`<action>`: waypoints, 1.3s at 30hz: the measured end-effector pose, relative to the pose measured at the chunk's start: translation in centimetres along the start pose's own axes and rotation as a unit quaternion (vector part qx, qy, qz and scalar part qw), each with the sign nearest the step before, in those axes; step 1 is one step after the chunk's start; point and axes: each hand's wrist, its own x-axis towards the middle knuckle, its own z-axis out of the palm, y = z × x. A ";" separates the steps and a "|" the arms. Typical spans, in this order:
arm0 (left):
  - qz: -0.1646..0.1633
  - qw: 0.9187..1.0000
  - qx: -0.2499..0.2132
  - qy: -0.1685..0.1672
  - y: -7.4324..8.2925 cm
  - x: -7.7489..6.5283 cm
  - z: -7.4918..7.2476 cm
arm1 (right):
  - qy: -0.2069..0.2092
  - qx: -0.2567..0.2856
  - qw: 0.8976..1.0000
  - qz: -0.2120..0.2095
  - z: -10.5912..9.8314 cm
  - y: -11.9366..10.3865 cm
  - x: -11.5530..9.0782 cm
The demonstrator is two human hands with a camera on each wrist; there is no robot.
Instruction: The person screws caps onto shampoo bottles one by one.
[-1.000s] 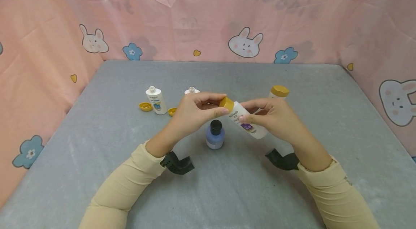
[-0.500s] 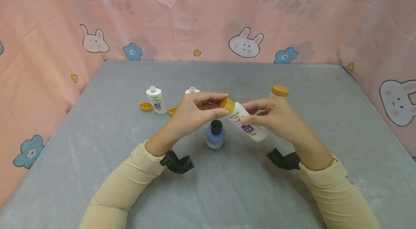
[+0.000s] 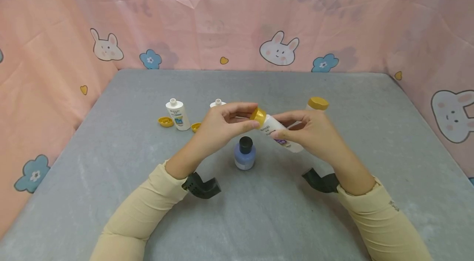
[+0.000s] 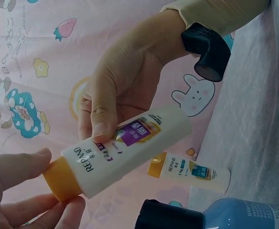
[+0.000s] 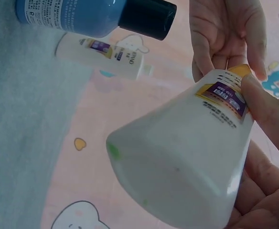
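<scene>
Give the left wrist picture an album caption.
Left hand pinches the yellow cap; right hand grips the white bottle.

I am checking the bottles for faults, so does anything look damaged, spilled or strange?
Yes: a green mark near the base edge of the white bottle held by the right hand; it looks odd on pale plastic. No spill shows.

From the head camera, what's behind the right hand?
Behind the right hand stands a white bottle; its yellow cap and a little body show. The hand covers most of the rest there; the left wrist view shows its teal label.
</scene>
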 end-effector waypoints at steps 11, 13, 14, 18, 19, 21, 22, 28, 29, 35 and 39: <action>-0.002 1.000 0.021 0.002 0.1 0.1 0.0 | 0.008 -0.007 1.000 0.002 0.3 0.0 0.1; -0.002 1.000 0.022 0.002 0.1 0.1 0.0 | 0.008 -0.006 1.000 0.000 0.4 0.0 0.1; -0.002 1.000 0.021 0.002 0.1 0.1 0.0 | 0.008 -0.006 1.000 -0.001 0.4 0.0 0.1; -0.005 1.000 0.018 0.001 0.0 0.1 0.1 | 0.006 -0.007 1.000 -0.002 0.4 0.0 0.1; -0.005 1.000 0.016 0.001 -0.1 0.1 0.2 | 0.005 -0.008 1.000 -0.002 0.4 0.0 0.1; -0.004 1.000 0.014 -0.001 -0.1 0.1 0.2 | 0.004 -0.010 1.000 -0.001 0.3 0.1 0.1; -0.002 1.000 0.013 -0.001 -0.1 0.1 0.2 | 0.004 -0.012 1.000 -0.001 0.3 0.1 0.1; 0.000 1.000 0.018 -0.004 0.0 -0.1 0.3 | 0.002 -0.020 1.000 0.001 0.2 0.1 0.2; 0.000 1.000 0.017 -0.005 0.1 -0.1 0.4 | 0.000 -0.018 1.000 0.003 0.2 0.1 0.2; 0.011 1.000 0.010 -0.011 0.0 -0.1 0.4 | -0.010 -0.006 1.000 0.014 0.0 0.1 0.2; 0.019 1.000 0.009 -0.015 0.0 -0.1 0.4 | -0.016 -0.008 1.000 0.018 0.0 0.2 0.3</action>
